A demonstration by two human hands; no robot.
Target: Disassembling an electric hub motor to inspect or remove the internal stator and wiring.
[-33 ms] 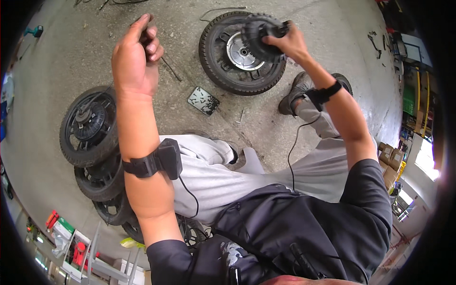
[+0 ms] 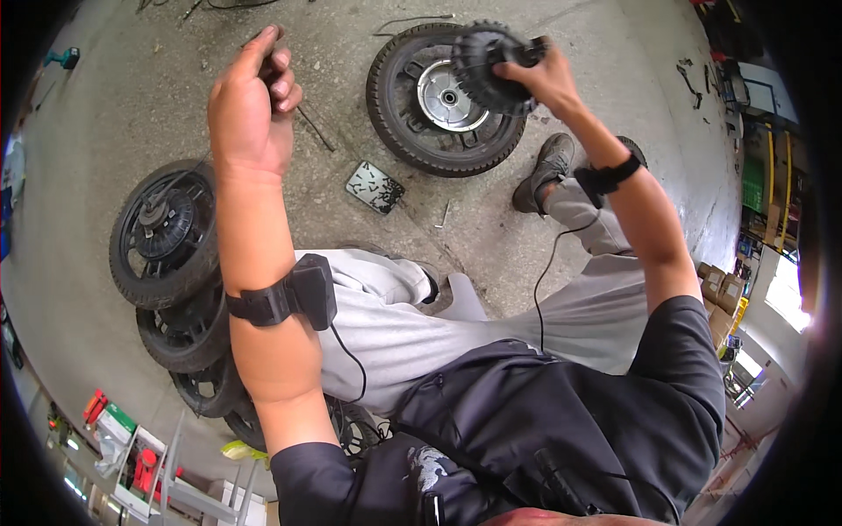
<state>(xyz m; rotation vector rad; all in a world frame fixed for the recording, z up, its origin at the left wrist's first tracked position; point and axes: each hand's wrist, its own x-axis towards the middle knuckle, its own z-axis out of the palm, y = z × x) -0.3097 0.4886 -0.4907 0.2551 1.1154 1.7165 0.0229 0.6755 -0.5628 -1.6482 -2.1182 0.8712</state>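
My right hand (image 2: 548,81) grips the axle end of a black hub motor core (image 2: 488,72), round with a ribbed rim. The core hangs over the right part of a black-tyred wheel (image 2: 390,131) lying flat on the floor. A silver hub cover with a central bearing (image 2: 450,97) shows in that wheel. My left hand (image 2: 252,110) is raised on the left, fingers curled toward the palm and thumb up. Whatever it may hold is hidden. A thin dark rod (image 2: 317,129) shows beside its fingers; I cannot tell whether they touch.
Between my legs and the wheel lies a white tray (image 2: 361,182) of black screws, with an L-shaped hex key (image 2: 445,215) to its right. More wheels (image 2: 123,273) overlap along my left. My shoe (image 2: 548,167) is right of the flat wheel. A cord (image 2: 548,263) hangs from my right armband.
My right hand has shifted slightly to the right with the hub motor core, which has turned a little. My left hand stays where it was.
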